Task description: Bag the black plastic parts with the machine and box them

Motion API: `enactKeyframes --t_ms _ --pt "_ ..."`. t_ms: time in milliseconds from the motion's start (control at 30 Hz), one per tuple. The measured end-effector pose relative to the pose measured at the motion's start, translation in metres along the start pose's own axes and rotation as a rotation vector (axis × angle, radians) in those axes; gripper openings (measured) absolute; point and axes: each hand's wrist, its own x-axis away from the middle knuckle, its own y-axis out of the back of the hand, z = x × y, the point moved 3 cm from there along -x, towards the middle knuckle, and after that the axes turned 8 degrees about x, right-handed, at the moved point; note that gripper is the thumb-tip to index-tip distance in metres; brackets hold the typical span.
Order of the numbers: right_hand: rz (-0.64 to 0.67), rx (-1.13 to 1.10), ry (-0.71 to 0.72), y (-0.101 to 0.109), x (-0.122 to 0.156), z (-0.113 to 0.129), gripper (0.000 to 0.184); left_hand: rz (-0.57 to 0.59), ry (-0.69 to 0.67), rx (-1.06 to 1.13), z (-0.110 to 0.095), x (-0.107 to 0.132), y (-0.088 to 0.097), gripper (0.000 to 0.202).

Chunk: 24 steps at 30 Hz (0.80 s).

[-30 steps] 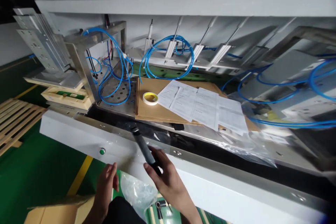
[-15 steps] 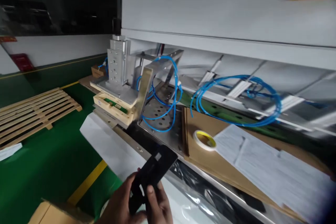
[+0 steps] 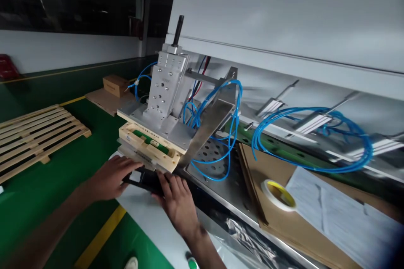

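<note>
A flat black part with a small light rectangle (image 3: 145, 180) lies level between my hands, at the front of a metal press fixture (image 3: 166, 88). My left hand (image 3: 112, 175) grips its left end, fingers over the top edge. At its right end my right hand (image 3: 178, 199) holds on, fingers pointing toward the fixture. Just beyond the part sits the fixture's cream-coloured frame block (image 3: 150, 147), with a gap beneath the upper metal plate (image 3: 170, 132). The part's underside and my thumbs are mostly hidden.
Blue air tubing (image 3: 233, 134) loops beside the fixture, and another coil (image 3: 315, 164) lies right. A tape roll (image 3: 279, 195) and paper sheets (image 3: 341, 210) rest on cardboard (image 3: 252, 168). A wooden pallet (image 3: 41, 134) is on the green floor. A white panel (image 3: 142, 214) lies below my hands.
Both hands have carried the black part forward and left to the fixture's front. It was tilted close to me and is now level, with my hands spread to its ends. The view has shifted.
</note>
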Motion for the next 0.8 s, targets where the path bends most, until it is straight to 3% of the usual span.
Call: enactKeyframes --t_ms 100,167,233,467,800 --pt "0.019 0.049 -0.116 -0.028 -0.033 -0.013 0.062 -0.202 -0.046 -0.078 0.034 -0.027 0.008 0.057" --pt "0.019 0.057 -0.203 -0.043 -0.053 -0.023 0.061 -0.344 -0.029 -0.108 0.056 -0.04 0.007 0.055" --pt "0.043 0.02 -0.279 -0.055 -0.07 -0.034 0.059 -0.412 -0.001 -0.099 0.075 -0.052 0.0 0.057" --pt "0.222 -0.203 -0.367 -0.082 -0.105 -0.067 0.04 -0.428 0.068 -0.114 0.113 -0.086 -0.021 0.054" --pt "0.19 -0.315 -0.327 -0.07 -0.118 -0.066 0.031 -0.461 0.033 -0.146 0.124 -0.082 -0.03 0.044"
